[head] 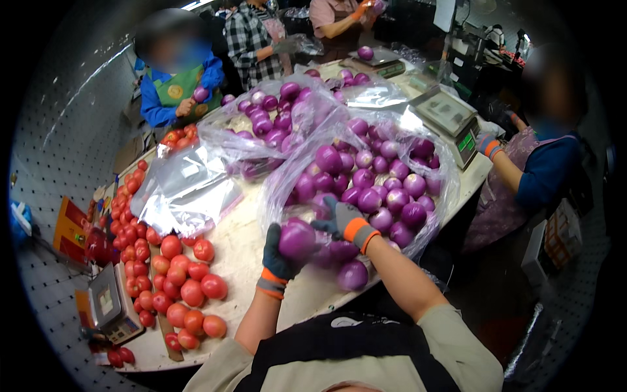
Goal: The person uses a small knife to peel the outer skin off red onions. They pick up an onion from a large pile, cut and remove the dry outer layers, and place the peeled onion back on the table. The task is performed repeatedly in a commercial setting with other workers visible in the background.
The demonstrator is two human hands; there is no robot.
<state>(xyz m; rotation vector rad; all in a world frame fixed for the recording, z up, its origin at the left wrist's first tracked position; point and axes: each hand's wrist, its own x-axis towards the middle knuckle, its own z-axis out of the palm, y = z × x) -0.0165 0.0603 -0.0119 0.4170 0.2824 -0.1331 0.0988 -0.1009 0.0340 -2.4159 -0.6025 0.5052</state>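
Observation:
My left hand, in a dark grey work glove with an orange cuff, holds a large red onion. Just to its right, my right hand wears a matching glove. It reaches over the near side of a clear plastic bag full of red onions, thumb and fingers apart. Whether its fingertips touch an onion cannot be told. Below that hand, at the table's near edge, lies another red onion, with more onions partly hidden behind the wrist.
Tomatoes lie along the table's left side, beside flat clear plastic bags and a digital scale. A second onion bag stands farther back. Another scale is at the right. Several co-workers stand around the table.

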